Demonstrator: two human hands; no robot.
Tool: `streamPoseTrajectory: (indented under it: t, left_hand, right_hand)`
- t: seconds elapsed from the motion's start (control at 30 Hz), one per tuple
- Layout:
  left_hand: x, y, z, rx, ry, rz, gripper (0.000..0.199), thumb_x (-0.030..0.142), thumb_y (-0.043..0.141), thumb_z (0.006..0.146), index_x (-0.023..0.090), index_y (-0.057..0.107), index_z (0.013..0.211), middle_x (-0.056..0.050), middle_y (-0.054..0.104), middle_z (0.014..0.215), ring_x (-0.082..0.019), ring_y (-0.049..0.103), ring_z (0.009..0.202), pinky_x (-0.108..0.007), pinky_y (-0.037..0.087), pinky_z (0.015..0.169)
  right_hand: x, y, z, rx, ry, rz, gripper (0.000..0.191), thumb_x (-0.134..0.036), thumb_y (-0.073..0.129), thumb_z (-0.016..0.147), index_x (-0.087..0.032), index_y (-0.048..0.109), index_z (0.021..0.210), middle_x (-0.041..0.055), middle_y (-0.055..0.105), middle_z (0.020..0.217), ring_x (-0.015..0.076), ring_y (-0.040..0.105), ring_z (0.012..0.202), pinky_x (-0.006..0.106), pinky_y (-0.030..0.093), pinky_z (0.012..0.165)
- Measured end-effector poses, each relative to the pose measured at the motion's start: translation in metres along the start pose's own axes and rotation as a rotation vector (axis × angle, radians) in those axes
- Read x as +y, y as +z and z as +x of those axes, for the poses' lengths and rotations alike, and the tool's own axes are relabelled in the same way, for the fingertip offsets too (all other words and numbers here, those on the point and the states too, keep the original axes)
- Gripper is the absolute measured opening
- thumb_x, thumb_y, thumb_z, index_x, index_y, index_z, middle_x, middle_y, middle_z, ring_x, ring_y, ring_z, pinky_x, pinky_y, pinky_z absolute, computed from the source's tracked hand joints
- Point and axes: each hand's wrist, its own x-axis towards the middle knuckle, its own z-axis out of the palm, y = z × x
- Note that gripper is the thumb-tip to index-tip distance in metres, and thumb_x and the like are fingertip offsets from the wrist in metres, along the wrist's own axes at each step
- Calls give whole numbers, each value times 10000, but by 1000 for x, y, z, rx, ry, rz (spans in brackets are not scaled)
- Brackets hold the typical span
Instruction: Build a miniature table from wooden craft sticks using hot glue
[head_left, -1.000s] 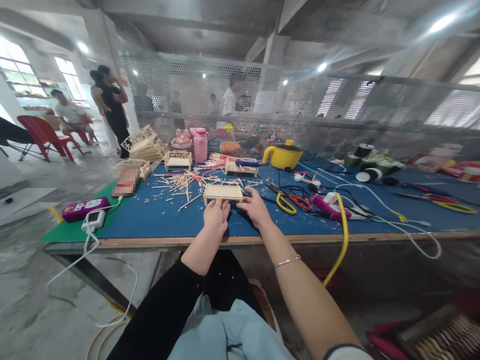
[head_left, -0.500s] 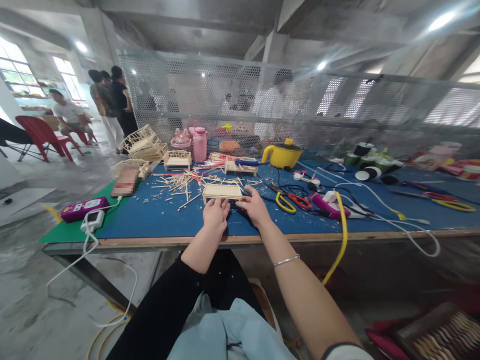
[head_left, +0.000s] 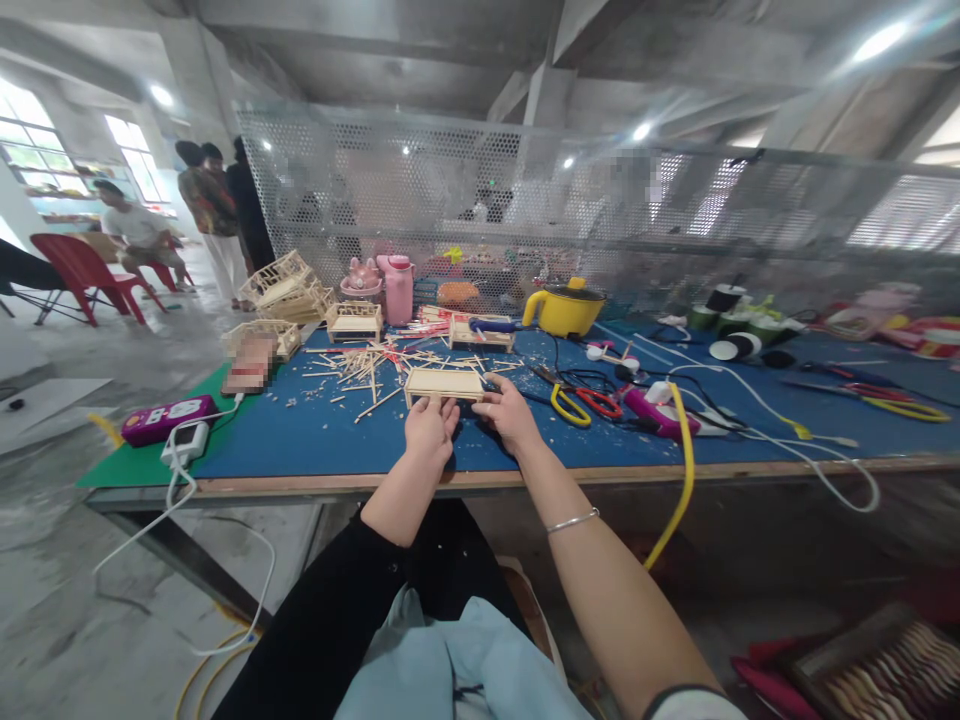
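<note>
A small wooden model bed (head_left: 445, 382) of pale sticks is held near the front of the blue table. My left hand (head_left: 432, 424) is closed on its lower front edge from below. At its right end, my right hand (head_left: 510, 412) grips it between thumb and fingers. Loose wooden sticks (head_left: 367, 366) lie scattered just behind it. A similar wooden piece (head_left: 480, 333) stands farther back, with a blue-handled tool (head_left: 492, 325) across it. Another one (head_left: 355, 321) stands to the left, near a stack of such pieces (head_left: 289, 285).
Right of my hands lie yellow-handled scissors (head_left: 570, 406), red-handled pliers (head_left: 600, 402) and a purple power strip (head_left: 660, 412) with cables. A yellow pot (head_left: 566, 308) and a pink flask (head_left: 397, 288) stand at the back, before a perforated metal screen (head_left: 435, 190). People (head_left: 214, 215) stand at far left.
Both hands keep hold of the wooden model bed, almost unmoved. The right hand's fingers have shifted slightly at its right end. Behind the screen, a person has moved to the right.
</note>
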Motion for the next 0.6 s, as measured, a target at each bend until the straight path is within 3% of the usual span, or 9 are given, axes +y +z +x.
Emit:
streamPoseTrajectory:
  t: [0.6]
  left_hand:
    - [0, 1, -2, -14, 26, 16, 89, 107, 470, 908, 192, 492, 893, -27, 632, 780, -106, 686, 731, -186, 552, 650]
  right_hand:
    - [-1, 0, -2, -2, -3, -2, 642, -162, 647, 491, -222, 458, 1101, -48, 636, 728, 75, 464, 487, 192, 342, 464]
